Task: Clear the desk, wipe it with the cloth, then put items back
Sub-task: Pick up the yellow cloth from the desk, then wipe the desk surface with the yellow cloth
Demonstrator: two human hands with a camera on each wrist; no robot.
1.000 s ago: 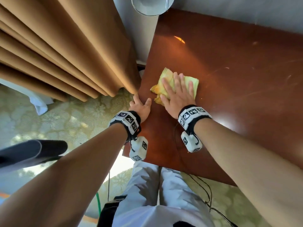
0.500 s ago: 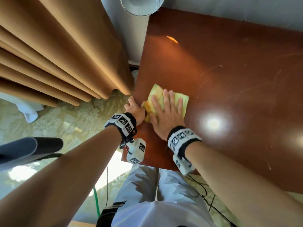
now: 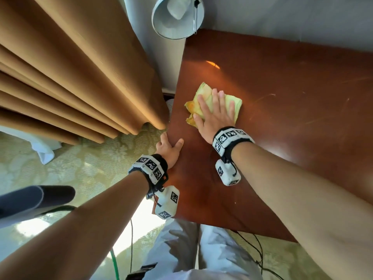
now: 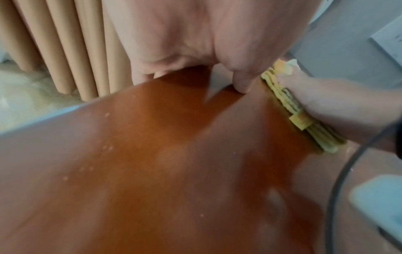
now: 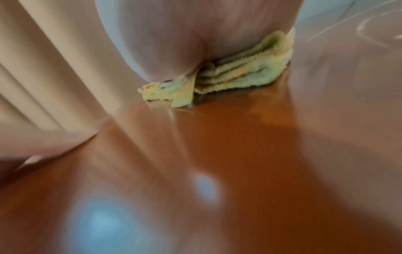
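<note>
A folded yellow cloth (image 3: pixel 204 91) lies on the red-brown desk (image 3: pixel 282 122) near its left edge. My right hand (image 3: pixel 214 112) presses flat on it with the fingers spread and straight. In the right wrist view the cloth (image 5: pixel 243 75) bunches in folds under the palm. My left hand (image 3: pixel 169 148) holds the desk's left edge, thumb on top and fingers bent down over the side. The left wrist view shows that thumb touching the desk (image 4: pixel 152 171), with the cloth (image 4: pixel 282 101) beyond it under the other hand.
A grey lamp shade (image 3: pixel 177 17) hangs over the desk's far left corner. Tan curtains (image 3: pixel 70 67) fall close beside the left edge. A dark chair part (image 3: pixel 34 199) and cables (image 3: pixel 256 249) lie on the carpet below. The desk's right side is bare wood.
My right hand pulled the cloth back toward the left hand, then pushed it away across the desk again. The left hand stayed on the desk edge.
</note>
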